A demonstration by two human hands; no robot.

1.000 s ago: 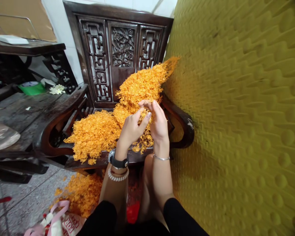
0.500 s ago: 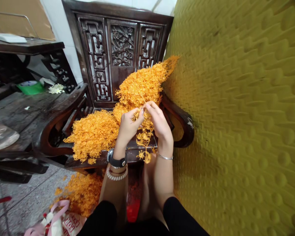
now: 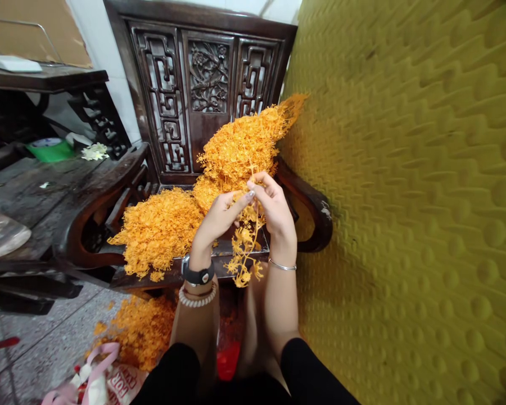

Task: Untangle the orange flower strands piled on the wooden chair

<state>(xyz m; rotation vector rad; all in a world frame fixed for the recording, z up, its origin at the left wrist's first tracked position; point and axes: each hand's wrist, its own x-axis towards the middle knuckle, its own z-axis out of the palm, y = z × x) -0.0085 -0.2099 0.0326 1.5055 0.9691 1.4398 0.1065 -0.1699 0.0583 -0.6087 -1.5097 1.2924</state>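
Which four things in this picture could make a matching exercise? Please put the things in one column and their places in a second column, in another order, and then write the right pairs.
Things:
1. Orange sprig
2. Silver bangle
3. Black band
4. Yellow textured panel

Places:
A. Around the right wrist
B. Filling the right side of the picture
C. Hanging below the fingers of the left hand and the right hand
D. Around the left wrist

Right pairs: 1-C, 2-A, 3-D, 4-B
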